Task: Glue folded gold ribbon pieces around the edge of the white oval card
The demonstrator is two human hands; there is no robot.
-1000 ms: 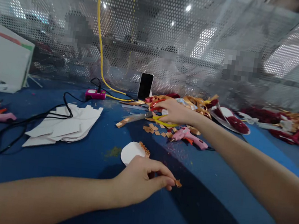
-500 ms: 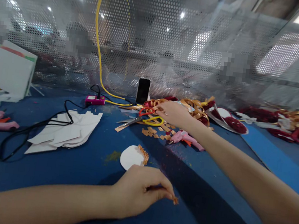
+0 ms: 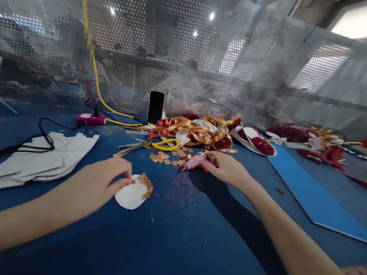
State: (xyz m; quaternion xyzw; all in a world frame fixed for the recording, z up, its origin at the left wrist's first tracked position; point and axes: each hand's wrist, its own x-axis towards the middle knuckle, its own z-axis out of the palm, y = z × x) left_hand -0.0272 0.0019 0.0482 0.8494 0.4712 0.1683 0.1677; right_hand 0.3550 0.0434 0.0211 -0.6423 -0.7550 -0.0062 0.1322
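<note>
Right hand (image 3: 228, 170) wraps around pink plastic glue gun (image 3: 196, 160).
Left hand (image 3: 107, 177) half-curled at round white disc (image 3: 131, 197) with ruffled copper edging (image 3: 147, 185) (can't tell whether it pinches anything).

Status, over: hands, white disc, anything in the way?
Right hand around pink plastic glue gun. Left hand at round white disc, coppery frill along part of rim. Metal scissors with red and yellow handles beyond, not blocking.

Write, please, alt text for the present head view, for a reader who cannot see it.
A person's right hand holds a pink glue gun at a blue table; the left hand is at a white disc partly edged with copper-coloured trim. Behind are red-and-yellow-handled scissors, gold squares, gold ribbon and a smartphone.
</note>
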